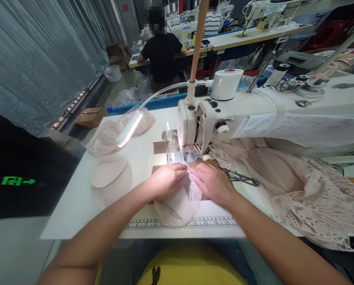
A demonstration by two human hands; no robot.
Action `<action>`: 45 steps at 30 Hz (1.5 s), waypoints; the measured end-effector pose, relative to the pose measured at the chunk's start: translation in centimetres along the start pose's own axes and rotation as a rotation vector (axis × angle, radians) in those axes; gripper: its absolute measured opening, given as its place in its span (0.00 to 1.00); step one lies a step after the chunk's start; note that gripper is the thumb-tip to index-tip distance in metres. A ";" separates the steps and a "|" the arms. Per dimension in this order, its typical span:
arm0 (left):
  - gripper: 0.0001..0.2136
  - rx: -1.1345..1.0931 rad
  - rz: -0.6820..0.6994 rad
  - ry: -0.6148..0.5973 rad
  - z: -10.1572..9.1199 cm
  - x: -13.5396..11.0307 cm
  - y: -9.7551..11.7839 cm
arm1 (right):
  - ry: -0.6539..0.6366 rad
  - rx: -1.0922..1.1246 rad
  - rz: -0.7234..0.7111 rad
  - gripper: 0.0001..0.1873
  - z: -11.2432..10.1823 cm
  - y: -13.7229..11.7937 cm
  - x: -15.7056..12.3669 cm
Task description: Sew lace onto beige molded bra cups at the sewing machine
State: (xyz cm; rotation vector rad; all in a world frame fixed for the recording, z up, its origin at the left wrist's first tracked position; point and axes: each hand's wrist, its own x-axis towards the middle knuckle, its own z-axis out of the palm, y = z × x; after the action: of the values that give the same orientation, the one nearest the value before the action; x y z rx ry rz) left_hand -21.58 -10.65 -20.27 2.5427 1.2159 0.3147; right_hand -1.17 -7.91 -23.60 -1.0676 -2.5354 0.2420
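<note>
The big white industrial sewing machine [242, 109] reaches in from the right over my glossy white tabletop [70, 209]. In front of its needle lies a pale beige, rounded piece of lace and smooth fabric [178, 209], wide end toward me. I judge the step in hand to be lining up or feeding this piece for stitching. My left hand [169, 181] covers its left side, my right hand [214, 183] its upper right, the fingertips nearly meeting near the needle. My fingers are bent on the cloth; whether they pinch or only press, I cannot tell. The next move seems to call for even guiding, fingertips out of the needle's path.

Beyond, a co-worker in a black T-shirt [161, 59] sits at another bench. A loose heap of beige lace and sheer fabric [283, 174] crowds my right and could drag. At left lie smooth rounded beige pieces [110, 176] and a slim white lamp head [129, 128]. A dark slotted metal tool [243, 177] lies just beside my right hand, a possible snag.
</note>
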 end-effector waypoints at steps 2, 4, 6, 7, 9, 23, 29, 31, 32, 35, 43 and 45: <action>0.16 0.041 -0.047 0.014 -0.1 0.1 -0.2 | -0.082 -0.079 -0.004 0.17 0.2 -0.1 0.2; 0.17 0.082 -0.080 0.021 0.0 0.1 -0.4 | -0.108 -0.142 0.001 0.19 0.4 -0.2 0.3; 0.18 0.104 -0.081 0.020 0.1 0.3 -0.7 | -0.098 -0.171 0.014 0.18 0.5 -0.3 0.3; 0.18 0.111 -0.072 0.016 0.1 0.4 -0.9 | -0.091 -0.176 0.025 0.18 0.6 -0.3 0.4; 0.18 0.121 -0.043 0.010 0.0 0.6 -1.3 | -0.084 -0.179 0.049 0.18 0.7 -0.4 0.5; 0.26 0.100 0.073 -0.119 -1.1 1.5 -4.5 | -0.053 -0.110 0.063 0.17 0.5 -0.6 0.9; 0.18 0.053 0.065 0.033 -1.2 -0.1 -2.7 | 0.022 0.067 0.126 0.17 0.5 0.2 0.3; 0.14 0.046 0.034 0.068 -0.9 -0.4 -1.7 | 0.027 0.083 0.125 0.17 0.4 0.3 0.2; 0.11 0.067 0.014 0.078 -0.6 -0.5 -1.2 | 0.024 0.087 0.122 0.16 0.4 0.3 0.2; 0.10 0.146 -0.032 0.119 0.5 -0.5 -0.9 | 0.028 0.097 0.124 0.16 0.4 0.3 0.1; 0.05 -0.113 -0.042 0.189 0.8 -1.3 -1.8 | 0.052 0.229 0.042 0.15 0.3 0.0 -0.1; 0.05 -0.154 -0.065 0.204 0.6 -1.4 -1.8 | 0.001 0.199 -0.048 0.15 0.0 -0.3 -0.2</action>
State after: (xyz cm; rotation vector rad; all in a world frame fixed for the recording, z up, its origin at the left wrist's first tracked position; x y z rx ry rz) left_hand -23.55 -10.79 -21.61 2.3796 1.2887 0.6400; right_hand -1.25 -8.20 -23.59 -0.9296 -2.4717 0.4692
